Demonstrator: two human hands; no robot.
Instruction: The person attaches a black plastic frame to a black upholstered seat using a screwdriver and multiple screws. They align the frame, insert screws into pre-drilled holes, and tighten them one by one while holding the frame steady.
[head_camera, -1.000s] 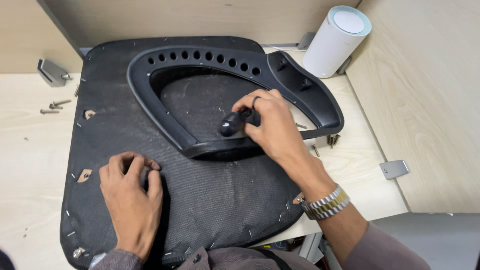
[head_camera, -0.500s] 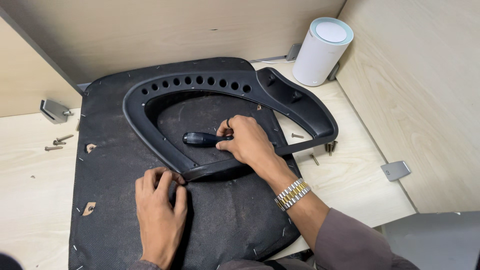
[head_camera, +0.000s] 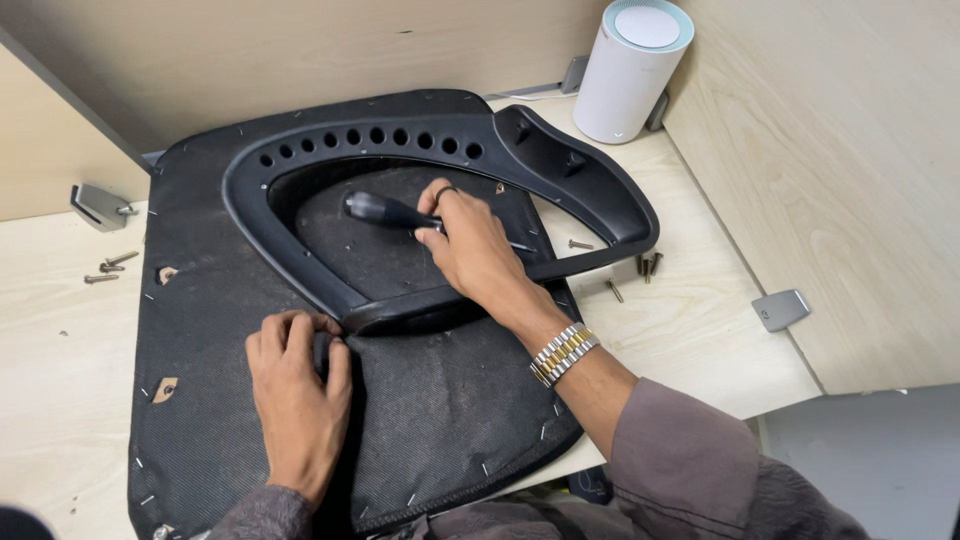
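Where the pale wooden surface (head_camera: 60, 330) runs out at the far left, a small metal bracket (head_camera: 98, 205) stands by the partition with three loose screws (head_camera: 108, 267) just beside it. Next comes the black fabric-covered seat base (head_camera: 230, 400), lying flat with staples along its edge. The left hand (head_camera: 298, 395) presses down on it, fingers (head_camera: 300, 335) curled and close together, their tips touching the near edge of the black plastic armrest frame (head_camera: 330, 250) — nothing is pinched between them.

The frame lies on the seat base as a wide loop, with a row of holes along its far bar. Inside that loop the right hand (head_camera: 475, 250) grips a black-handled screwdriver (head_camera: 385, 210), fingers wrapped shut around the handle. The tool's long axis runs left to right, handle end toward the left and slightly away from the person, shaft pointing right beyond the hand toward the frame's right-hand bar — its tip is too thin to place exactly. The right hand is the nearer to that bar; a metal watch (head_camera: 563, 352) sits on its wrist.

Further right, more screws (head_camera: 648, 264) lie near the frame, then a white cylindrical device (head_camera: 632, 75) at the back.
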